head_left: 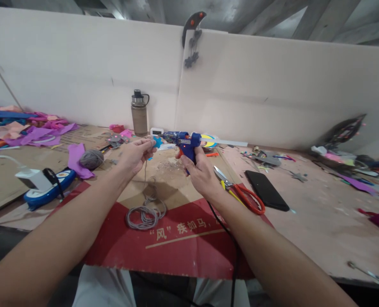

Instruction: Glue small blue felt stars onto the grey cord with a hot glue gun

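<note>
"What is the left grip (137, 154) doing?"

"It is pinching a small blue piece (157, 142) between thumb and fingers, and is holding it up above the surface (307, 226)."

"And the right grip (202, 172)?"

"That one is wrapping around the handle of a glue gun (188, 152), whose nozzle is pointing left at the blue piece. A pale glue stick (226, 142) is jutting from its back end."

"Is the nozzle touching the piece?"

"I can't tell; the two are almost meeting."

"What is hanging under the left grip?"

"A strand of grey cord (142, 226) is running down, and a loose coil of it is lying on the red cardboard (176, 256)."

"And near the right forearm?"

"Red-handled scissors (252, 199) are lying just beside it, and a black phone (266, 190) is lying to their right. Farther back, a water bottle (140, 117) is standing upright by the white panel (80, 72)."
</note>
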`<state>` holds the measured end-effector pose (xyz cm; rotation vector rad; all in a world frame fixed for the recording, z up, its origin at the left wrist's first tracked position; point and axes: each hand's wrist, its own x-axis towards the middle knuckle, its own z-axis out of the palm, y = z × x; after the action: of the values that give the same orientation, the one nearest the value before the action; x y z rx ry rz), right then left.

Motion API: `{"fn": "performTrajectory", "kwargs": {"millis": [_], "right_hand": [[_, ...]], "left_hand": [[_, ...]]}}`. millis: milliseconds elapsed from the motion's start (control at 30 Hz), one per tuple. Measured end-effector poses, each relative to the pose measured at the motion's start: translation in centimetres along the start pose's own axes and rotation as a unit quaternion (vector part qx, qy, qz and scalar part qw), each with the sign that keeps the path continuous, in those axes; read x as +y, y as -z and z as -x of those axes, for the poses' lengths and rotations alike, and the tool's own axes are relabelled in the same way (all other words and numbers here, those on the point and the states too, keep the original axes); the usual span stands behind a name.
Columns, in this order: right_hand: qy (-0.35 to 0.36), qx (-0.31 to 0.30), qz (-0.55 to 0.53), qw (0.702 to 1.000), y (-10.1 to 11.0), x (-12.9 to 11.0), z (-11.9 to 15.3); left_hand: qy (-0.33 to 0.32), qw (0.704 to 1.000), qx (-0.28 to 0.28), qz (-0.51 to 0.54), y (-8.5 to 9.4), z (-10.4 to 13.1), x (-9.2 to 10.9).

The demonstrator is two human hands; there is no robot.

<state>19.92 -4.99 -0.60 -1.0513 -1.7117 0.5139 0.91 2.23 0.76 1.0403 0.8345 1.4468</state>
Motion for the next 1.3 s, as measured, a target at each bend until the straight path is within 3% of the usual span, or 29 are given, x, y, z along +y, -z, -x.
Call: {"fn": "performTrajectory", "kwargs": {"millis": [1300], "right_hand": [[0.035, 0.017, 0.044, 0.998, -0.09, -0.32, -0.04]], "left_hand": [[0.004, 1.000, -0.031, 0.000, -0.28, 0.01, -0.10]]}}
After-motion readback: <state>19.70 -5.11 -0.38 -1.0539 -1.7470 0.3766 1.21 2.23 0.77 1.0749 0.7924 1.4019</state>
